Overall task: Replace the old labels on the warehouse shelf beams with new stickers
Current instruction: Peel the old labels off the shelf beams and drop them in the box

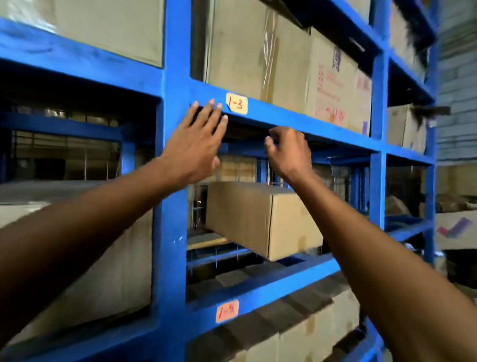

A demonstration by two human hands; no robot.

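A pale yellow label marked "1-3" in red sticks to the upper blue shelf beam. My left hand is raised with straight fingers, its tips touching the beam just left of that label. My right hand hovers below the beam to the right of the label, fingers loosely curled, with nothing visible in it. A pink-orange label with red writing sits on the lower beam.
A blue upright post runs down between the bays. Cardboard boxes fill the upper shelf. One box sits angled on the middle shelf. More boxes lie below, and flattened cardboard at far right.
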